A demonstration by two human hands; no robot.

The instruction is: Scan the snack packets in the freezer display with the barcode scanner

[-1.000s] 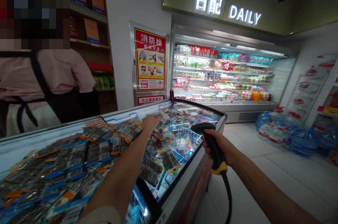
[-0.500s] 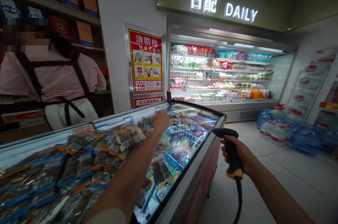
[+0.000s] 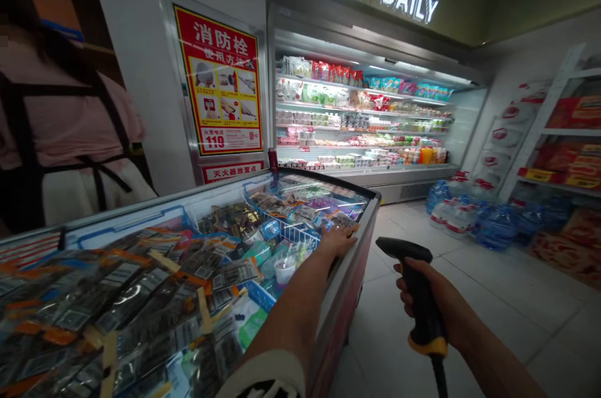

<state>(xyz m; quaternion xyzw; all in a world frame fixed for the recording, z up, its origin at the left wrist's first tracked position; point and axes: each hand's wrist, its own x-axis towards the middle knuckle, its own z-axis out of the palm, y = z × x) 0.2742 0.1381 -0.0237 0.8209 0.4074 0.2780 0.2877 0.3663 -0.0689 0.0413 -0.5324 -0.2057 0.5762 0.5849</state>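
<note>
- Two bare hands reach out from the bottom of the frame.
- The left hand point(image 3: 337, 241) is right of the middle, over the right edge of the chest freezer point(image 3: 346, 291). Its fingers look a little spread, next to a few flat packets point(image 3: 342, 223). The tips are hard to see, so I cannot tell if they pinch one.
- The right hand point(image 3: 444, 301) is at the lower right. Its fingers are curled tight around a black and yellow barcode scanner point(image 3: 422, 304).
- The scanner is over the floor tiles point(image 3: 385, 329), apart from the freezer. Its head points left, and a black cord point(image 3: 439, 376) hangs down to the bottom edge.
- Lots of clear snack packets point(image 3: 136, 285) with orange and blue ends lie in a big messy heap at the lower left.
- A white wire basket point(image 3: 295, 234) is near the middle, left of the left hand.
- A person in a pink shirt point(image 3: 61, 116) with black straps stands at the left edge.
- A red poster point(image 3: 218, 82) hangs upper left of the middle.
- Bright fridge shelves point(image 3: 361, 116) fill the upper middle, and blue water jugs point(image 3: 496, 226) stand at the right.
</note>
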